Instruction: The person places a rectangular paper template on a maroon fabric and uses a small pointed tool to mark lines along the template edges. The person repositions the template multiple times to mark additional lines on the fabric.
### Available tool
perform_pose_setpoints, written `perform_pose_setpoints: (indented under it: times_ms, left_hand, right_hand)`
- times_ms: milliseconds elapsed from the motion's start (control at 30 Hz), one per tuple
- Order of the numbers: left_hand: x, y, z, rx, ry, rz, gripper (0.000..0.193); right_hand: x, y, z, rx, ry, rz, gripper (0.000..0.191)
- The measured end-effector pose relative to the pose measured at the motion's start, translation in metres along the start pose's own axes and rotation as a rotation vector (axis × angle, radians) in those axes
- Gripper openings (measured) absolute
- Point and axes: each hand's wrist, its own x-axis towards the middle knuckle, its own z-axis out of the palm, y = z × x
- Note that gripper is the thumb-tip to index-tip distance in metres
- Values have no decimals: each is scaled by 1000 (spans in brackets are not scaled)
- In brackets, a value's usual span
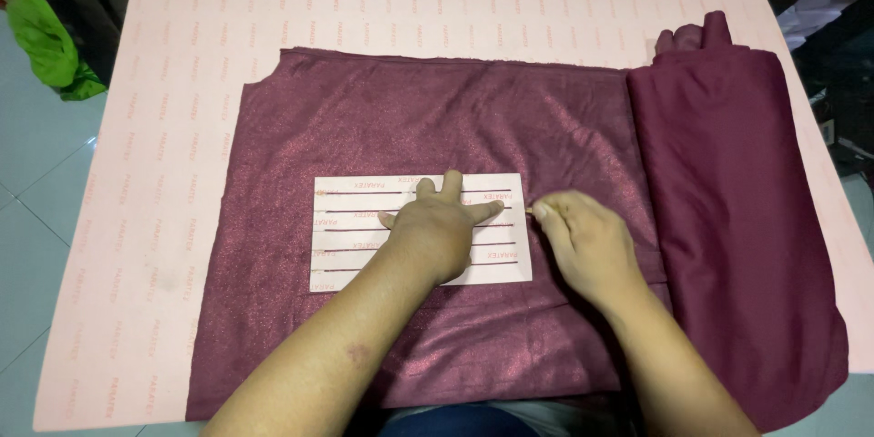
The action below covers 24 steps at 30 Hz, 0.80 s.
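The left hand [437,228] is pressing flat, fingers spread, on the slotted paper template [364,246] lying on the maroon fabric [437,118]; the right hand [583,241], at the template's right edge, is pinching something small, seemingly marking a slot line; the next stroke needs the template unmoving.

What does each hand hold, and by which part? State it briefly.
Left hand holds nothing; it presses flat on the paper template. Right hand fingers pinch something small at the template's right edge; what it is cannot be told.

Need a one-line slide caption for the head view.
Left hand presses a slotted pink paper template flat on maroon fabric while right hand pinches at its edge.
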Motion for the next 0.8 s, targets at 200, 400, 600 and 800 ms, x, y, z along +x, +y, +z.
perform_pose_setpoints:
  times_ms: [200,400,600,800]
  left_hand:
    - [2,-1,1,11,15,16,88]
    - [0,-1,0,18,-4,2,92]
    - [0,0,2,28,5,1,94]
    - [1,-2,3,28,25,10,94]
  right_hand:
    - [-65,-13,-22,50,-121,23,17]
    - [-65,-11,-21,111,-149,200,19]
    - [-65,-19,-15,166,-119,85,20]
    - [-61,-20,-9,98,-147,76,19]
